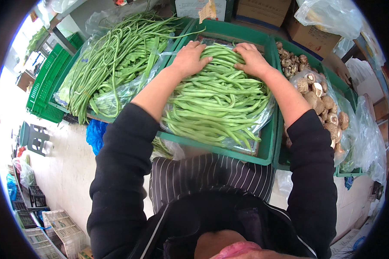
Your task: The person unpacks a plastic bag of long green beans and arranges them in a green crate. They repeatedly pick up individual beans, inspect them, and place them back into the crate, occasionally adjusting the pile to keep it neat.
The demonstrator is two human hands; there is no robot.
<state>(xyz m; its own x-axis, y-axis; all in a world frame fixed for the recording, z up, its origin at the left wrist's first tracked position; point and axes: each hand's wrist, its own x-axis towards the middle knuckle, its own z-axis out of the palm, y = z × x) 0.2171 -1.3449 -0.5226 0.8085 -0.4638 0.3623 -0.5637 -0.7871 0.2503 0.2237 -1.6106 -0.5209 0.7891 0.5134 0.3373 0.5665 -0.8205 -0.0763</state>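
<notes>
Green beans (216, 101) lie in a broad pile, mostly crosswise, on clear plastic inside a green crate (270, 149) in front of me. My left hand (189, 59) rests at the far left corner of the pile, its thumb stretched out over the beans. At the far right corner my right hand (251, 60) touches the beans, with its fingers apart and bent a little downward. Both palms face down, and the beans between the hands stay on the pile. Some fingertips are hidden at the far edge.
Long beans (116, 64) fill the crate on the left, over plastic. Shiitake mushrooms (320, 101) stand in a crate on the right, beside crumpled plastic bags (367, 138). Cardboard boxes (263, 12) are behind. A dark stool (38, 139) is on the floor at left.
</notes>
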